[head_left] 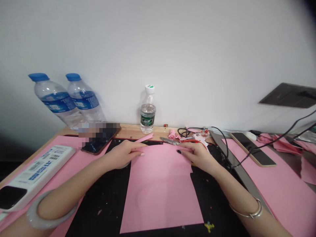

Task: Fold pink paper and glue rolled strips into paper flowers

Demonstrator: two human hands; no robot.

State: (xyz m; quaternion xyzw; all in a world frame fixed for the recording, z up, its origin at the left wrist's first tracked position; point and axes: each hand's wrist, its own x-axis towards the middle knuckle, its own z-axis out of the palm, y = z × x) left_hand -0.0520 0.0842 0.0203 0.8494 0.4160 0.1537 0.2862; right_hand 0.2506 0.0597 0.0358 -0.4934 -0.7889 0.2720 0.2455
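Note:
A large sheet of pink paper (160, 197) lies over a black mat (103, 204) in front of me. My left hand (124, 153) pinches its far left corner between thumb and fingers. At the far right corner my right hand (197, 156) grips the paper the same way, thumb on top. The far edge bows up slightly between the hands. Just beyond that edge lie scissors (170, 141) with red handles, partly hidden behind my right hand. A narrow pink paper strip (145, 138) rests beyond my left hand.
A small water bottle (148, 120) stands by the wall, with two larger bottles (85, 98) at left. A phone (98, 144) and a white box-shaped device (37, 174) lie left on pink paper. Right are another phone (253, 149), black cables (225, 148) and paper scraps (287, 144).

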